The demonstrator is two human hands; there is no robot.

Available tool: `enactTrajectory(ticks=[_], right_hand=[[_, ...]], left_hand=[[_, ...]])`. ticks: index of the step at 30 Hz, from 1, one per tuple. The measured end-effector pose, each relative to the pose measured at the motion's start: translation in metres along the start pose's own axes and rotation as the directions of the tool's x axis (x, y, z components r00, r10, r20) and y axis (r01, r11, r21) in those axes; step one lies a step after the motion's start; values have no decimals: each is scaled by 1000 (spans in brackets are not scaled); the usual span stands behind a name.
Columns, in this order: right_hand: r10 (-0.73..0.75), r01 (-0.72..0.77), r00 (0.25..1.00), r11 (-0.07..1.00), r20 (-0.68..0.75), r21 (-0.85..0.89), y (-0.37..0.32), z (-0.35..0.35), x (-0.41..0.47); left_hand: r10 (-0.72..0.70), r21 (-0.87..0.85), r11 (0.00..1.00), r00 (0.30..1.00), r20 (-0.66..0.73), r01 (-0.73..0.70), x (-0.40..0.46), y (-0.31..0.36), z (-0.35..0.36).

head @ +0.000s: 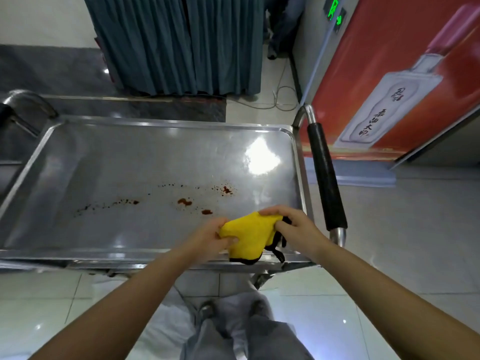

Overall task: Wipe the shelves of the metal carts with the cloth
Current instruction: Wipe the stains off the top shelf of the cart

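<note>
left hand (211, 236) grips yellow cloth (250, 233) | right hand (292, 226) pinches it | top shelf (104, 165): reddish-brown stains (185, 202)

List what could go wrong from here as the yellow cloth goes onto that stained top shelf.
1. The reddish-brown stains look dried, so one pass may smear them across the top shelf.
2. The cloth is bunched between the left hand and right hand; wiping with it bunched could miss specks.
3. The cloth's black edging hangs over the near rim and might snag.
</note>
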State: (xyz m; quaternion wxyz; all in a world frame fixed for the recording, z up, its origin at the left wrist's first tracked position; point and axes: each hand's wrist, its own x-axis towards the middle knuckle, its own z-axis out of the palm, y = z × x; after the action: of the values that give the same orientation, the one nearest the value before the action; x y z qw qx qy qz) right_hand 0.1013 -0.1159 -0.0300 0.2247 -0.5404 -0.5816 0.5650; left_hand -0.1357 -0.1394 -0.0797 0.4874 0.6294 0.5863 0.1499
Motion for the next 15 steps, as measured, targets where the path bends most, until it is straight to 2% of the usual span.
enactTrajectory(ticks=[2, 4, 6, 8, 10, 12, 13, 15], right_hand=[[21, -22, 1000, 995, -13, -101, 6, 1, 6], [58, -74, 996, 953, -62, -293, 17, 0, 12], [88, -151, 985, 844, -145, -515, 30, 1, 14], [-15, -134, 981, 665, -193, -735, 39, 8, 12], [-192, 12, 977, 474, -91, -880, 45, 21, 8], [-284, 177, 956, 353, 75, -919, 53, 42, 3], [-266, 224, 954, 316, 141, -922, 58, 53, 2], [-125, 215, 975, 305, 185, -928, 71, 70, 7]], left_hand=[[-6, 1, 1000, 999, -33, 6, 8, -5, 2], [3, 55, 998, 999, -46, -1, 17, -6, 9], [20, 210, 978, 999, -41, -10, 22, -3, 17], [75, 473, 880, 994, -73, -32, 27, -5, 27], [100, 632, 775, 988, -121, -1, 26, -8, 33], [96, 711, 703, 986, -138, 31, 21, -17, 38], [90, 728, 685, 986, -140, 40, 18, -23, 39], [62, 738, 671, 988, -144, 65, 9, -37, 37]])
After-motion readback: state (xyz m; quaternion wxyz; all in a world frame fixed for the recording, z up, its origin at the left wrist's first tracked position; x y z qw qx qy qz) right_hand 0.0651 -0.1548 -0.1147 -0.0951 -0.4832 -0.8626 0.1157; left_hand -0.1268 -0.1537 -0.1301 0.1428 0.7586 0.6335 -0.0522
